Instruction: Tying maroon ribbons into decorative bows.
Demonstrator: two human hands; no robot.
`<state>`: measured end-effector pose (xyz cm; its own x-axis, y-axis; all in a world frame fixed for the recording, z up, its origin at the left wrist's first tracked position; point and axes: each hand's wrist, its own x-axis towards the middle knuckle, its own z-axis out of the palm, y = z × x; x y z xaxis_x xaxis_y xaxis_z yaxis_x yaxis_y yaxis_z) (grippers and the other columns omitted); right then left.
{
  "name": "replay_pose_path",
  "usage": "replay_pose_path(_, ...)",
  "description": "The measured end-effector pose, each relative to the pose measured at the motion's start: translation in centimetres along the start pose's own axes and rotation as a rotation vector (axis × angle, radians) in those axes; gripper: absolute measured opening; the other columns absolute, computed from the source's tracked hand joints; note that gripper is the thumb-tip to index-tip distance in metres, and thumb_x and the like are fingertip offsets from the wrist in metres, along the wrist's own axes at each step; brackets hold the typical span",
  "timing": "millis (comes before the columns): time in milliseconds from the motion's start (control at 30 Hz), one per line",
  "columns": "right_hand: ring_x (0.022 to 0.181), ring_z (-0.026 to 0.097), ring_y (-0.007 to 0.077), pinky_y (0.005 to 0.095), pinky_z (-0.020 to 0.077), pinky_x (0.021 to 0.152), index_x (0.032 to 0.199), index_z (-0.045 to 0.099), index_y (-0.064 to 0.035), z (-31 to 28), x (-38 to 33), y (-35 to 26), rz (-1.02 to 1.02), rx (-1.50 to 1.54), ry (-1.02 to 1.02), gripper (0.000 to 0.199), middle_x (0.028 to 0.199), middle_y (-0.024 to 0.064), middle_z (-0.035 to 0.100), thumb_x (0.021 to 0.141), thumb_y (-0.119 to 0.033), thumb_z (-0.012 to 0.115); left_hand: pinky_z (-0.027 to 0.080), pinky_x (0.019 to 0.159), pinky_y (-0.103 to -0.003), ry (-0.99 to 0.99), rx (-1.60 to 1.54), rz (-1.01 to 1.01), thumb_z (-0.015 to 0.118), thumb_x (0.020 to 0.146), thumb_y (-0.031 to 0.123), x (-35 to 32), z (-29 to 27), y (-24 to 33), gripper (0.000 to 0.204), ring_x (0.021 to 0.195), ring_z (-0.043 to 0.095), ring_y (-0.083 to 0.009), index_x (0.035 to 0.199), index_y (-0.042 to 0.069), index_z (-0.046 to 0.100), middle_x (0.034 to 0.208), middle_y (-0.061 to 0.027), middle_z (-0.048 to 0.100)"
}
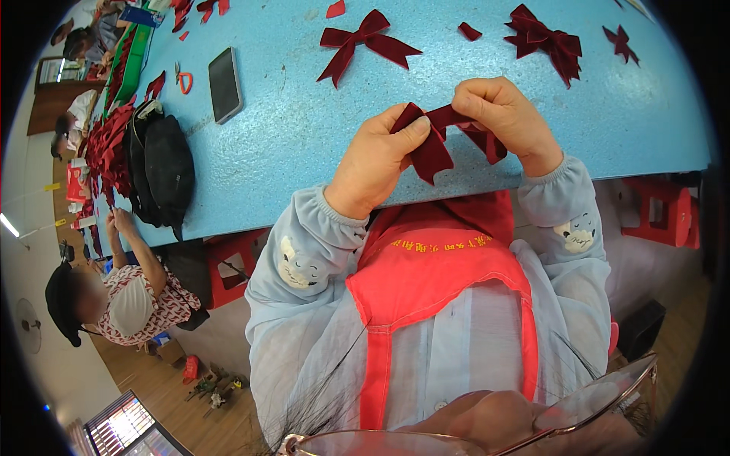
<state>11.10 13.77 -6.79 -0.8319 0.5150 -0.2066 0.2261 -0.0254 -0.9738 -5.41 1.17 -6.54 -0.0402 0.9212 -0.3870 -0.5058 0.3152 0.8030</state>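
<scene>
Above the near edge of the blue table I hold a dark red velvet ribbon bow [432, 156] between both hands. My left hand [382, 152] is closed on its left side, thumb on top of the ribbon. My right hand [508, 120] pinches a ribbon loop at the right, fingers curled in. The bow's tails hang down between the hands; its middle is partly hidden by my fingers. Beyond my hands lies a finished-looking red bow [365, 44], and a fuller layered bow [544, 44] rests farther right.
On the blue table [289, 159] are a phone [225, 85], orange-handled scissors [184, 80], a black bag [169, 163], a red ribbon heap [110, 148] and a green tray [134, 64]. A co-worker [129, 300] sits at the left. Red stools [661, 213] stand below the edge.
</scene>
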Motion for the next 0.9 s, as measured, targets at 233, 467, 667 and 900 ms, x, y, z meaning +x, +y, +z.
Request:
replay_pose_path(233, 0.064, 0.037, 0.0030, 0.0194, 0.0331, 0.056, 0.073, 0.051, -0.0044, -0.3, 0.3, 0.1, -0.074, -0.073, -0.044, 0.023, 0.068, -0.0063, 0.044, 0.089, -0.020, 0.053, 0.047, 0.074, -0.025, -0.017, 0.032, -0.020, 0.053, 0.091, 0.017, -0.2, 0.5, -0.3, 0.021, 0.083, 0.055, -0.0095, 0.105, 0.001, 0.055, 0.093, -0.0022, 0.059)
replay_pose_path(467, 0.065, 0.036, 0.0032, 0.0192, 0.0327, 0.057, 0.077, 0.051, -0.0032, 0.3, 1.3, 1.8, -0.516, -0.179, 0.083, 0.023, 0.068, -0.0060, 0.043, 0.092, -0.021, 0.050, 0.047, 0.073, -0.024, -0.067, 0.025, -0.001, 0.053, 0.091, 0.015, -0.2, 1.0, -0.4, 0.021, 0.082, 0.056, -0.0091, 0.106, 0.000, 0.055, 0.093, -0.0025, 0.059)
replay_pose_path(667, 0.055, 0.032, 0.0020, 0.0200, 0.0298, 0.048, 0.075, 0.055, -0.0052, -0.5, 0.7, 1.0, -0.180, -0.114, -0.028, 0.028, 0.060, -0.0080, 0.040, 0.092, -0.026, 0.051, 0.047, 0.074, -0.025, -0.013, 0.077, -0.022, 0.054, 0.091, 0.013, -0.3, 0.7, -0.1, 0.019, 0.081, 0.057, -0.0109, 0.104, -0.001, 0.056, 0.091, -0.0041, 0.061)
replay_pose_path(900, 0.048, 0.032, 0.0000, 0.0189, 0.0276, 0.042, 0.074, 0.059, -0.0069, -0.4, 0.8, 0.5, -0.092, -0.001, -0.064, 0.025, 0.055, -0.0089, 0.041, 0.089, -0.028, 0.056, 0.047, 0.074, -0.025, -0.005, 0.098, -0.046, 0.055, 0.090, 0.014, -0.1, 0.1, -0.2, 0.022, 0.083, 0.057, -0.0108, 0.106, -0.001, 0.056, 0.094, -0.0047, 0.061)
